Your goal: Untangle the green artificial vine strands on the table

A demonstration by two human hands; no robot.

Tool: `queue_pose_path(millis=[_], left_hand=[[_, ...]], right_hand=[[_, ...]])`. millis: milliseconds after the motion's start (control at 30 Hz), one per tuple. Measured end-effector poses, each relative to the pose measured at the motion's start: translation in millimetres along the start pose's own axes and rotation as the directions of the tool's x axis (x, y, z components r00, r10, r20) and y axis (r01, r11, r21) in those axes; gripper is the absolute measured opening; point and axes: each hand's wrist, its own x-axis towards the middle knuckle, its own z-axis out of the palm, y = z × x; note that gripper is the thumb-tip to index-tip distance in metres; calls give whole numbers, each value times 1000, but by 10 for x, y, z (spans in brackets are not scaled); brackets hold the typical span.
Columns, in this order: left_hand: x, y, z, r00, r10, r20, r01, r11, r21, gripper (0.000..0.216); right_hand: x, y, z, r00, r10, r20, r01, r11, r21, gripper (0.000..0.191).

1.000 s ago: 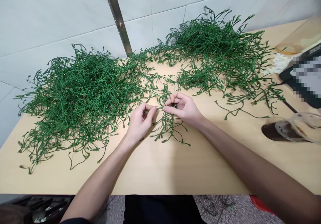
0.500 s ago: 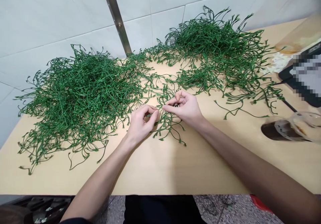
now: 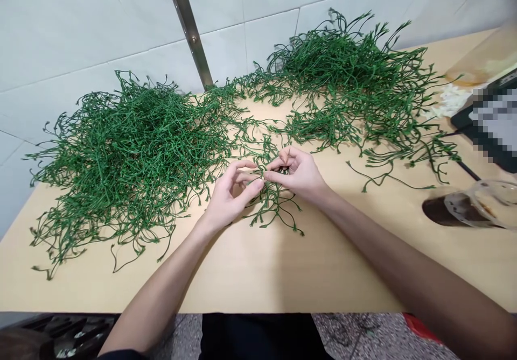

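Observation:
Thin green artificial plant stems with small forked tips (image 3: 278, 209) lie in a loose bunch under my hands. My right hand (image 3: 301, 174) pinches a green plastic stem between thumb and forefinger, its other fingers curled in. Close against those fingertips, my left hand (image 3: 232, 193) has its thumb and fingers curved around a stem. Its forefinger is raised a little from the thumb. The exact contact at the left fingertips is partly hidden.
A big heap of green stems (image 3: 137, 145) spreads over the left of the table (image 3: 242, 274); another heap (image 3: 343, 64) lies at the back right. On the right stand a cup with dark drink (image 3: 448, 209) and a black-framed device (image 3: 464, 120), near white pieces (image 3: 450, 101). A tiled wall (image 3: 100, 21) closes the back.
My left hand has shifted slightly right and loosened from a tight pinch, its forefinger lifting from the thumb. My right hand has stayed nearly in place with its pinch.

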Motion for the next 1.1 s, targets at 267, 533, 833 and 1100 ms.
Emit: queue_pose_path(millis=[267,533,833,1100], left_hand=[[-2,-24,-7,999,42,8,-41,997,-62,40],[10,-130,31,991,89,-98,-82,994,71,59],[-8,-165,44,974,205,-98,-188,969,163,54],[-36,-233,1,905,415,-97,-334,833,441,46]], right_hand=[[-11,-27,-12,999,-12,44,14,999,-46,57],[-16,-38,-17,997,-14,79,15,1000,-23,56],[-11,-51,-45,991,9,135,-14,999,35,56],[-8,-76,-70,986,60,154,-64,998,24,59]])
